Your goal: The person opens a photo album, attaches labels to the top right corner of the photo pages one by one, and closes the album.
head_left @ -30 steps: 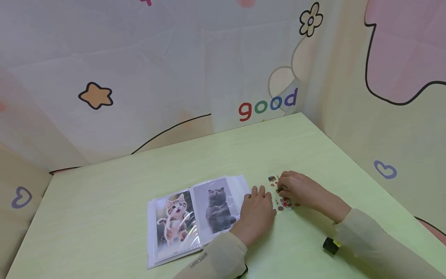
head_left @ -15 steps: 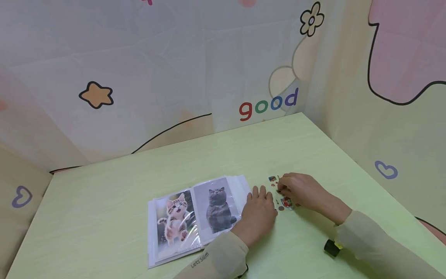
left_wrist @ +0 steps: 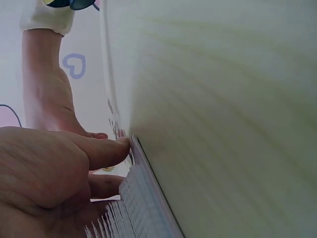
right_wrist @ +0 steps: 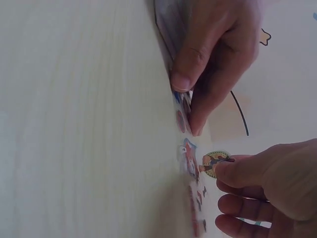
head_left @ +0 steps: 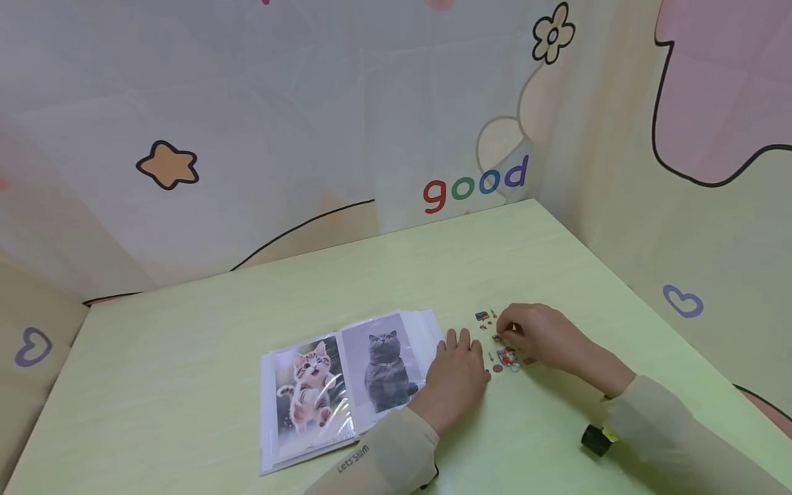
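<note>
Fingers [right_wrist: 233, 171] pinch sticker [right_wrist: 214, 163] above green table [head_left: 185, 357]; patterned walls.

Pale green table [head_left: 185, 385], cartoon-printed walls [head_left: 309, 137] — star, flower, hearts, "good" lettering [head_left: 475, 184]

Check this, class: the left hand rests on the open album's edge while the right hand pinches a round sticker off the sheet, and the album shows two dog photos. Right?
Not quite. The album shows two cat photos, as the head view shows.
</note>
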### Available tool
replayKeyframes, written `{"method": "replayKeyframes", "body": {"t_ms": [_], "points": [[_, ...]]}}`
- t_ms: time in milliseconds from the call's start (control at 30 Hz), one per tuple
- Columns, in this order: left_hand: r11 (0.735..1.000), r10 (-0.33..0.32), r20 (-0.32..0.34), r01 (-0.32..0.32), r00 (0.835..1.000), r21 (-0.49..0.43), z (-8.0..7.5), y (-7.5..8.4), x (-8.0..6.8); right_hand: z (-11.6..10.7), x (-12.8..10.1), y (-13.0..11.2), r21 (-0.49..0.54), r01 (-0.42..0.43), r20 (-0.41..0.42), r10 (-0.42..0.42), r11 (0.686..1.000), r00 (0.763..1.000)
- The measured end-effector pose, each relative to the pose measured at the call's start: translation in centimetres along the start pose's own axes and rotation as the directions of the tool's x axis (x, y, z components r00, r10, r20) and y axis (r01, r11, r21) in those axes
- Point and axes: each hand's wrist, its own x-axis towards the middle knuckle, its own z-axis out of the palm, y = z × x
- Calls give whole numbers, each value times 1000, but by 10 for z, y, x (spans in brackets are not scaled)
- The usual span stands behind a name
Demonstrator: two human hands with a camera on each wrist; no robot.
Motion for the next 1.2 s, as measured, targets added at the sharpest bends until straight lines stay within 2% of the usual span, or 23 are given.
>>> {"method": "replayKeyframes", "body": {"t_ms": [167,333,433,867,1200], "points": [[1000,6,-8,-7,1000,-12,-1,-1,-1,-2,-4,4,100,-43,27,41,994,999],[999,-4,42,5,999,-37,-1,-1,0,0,-9,7,232,-78,32,73,969,997],[998,-9,65,12,998,-54,-2,-1,1,0,-11,8,263,-90,30,85,961,996],[998,-15,74,20,997,-59,-2,0,1,4,-19,9,300,-79,0,83,951,997],[998,-17,71,22,997,-66,-4,1,0,6,-23,10,271,-42,-48,57,962,997]]}}
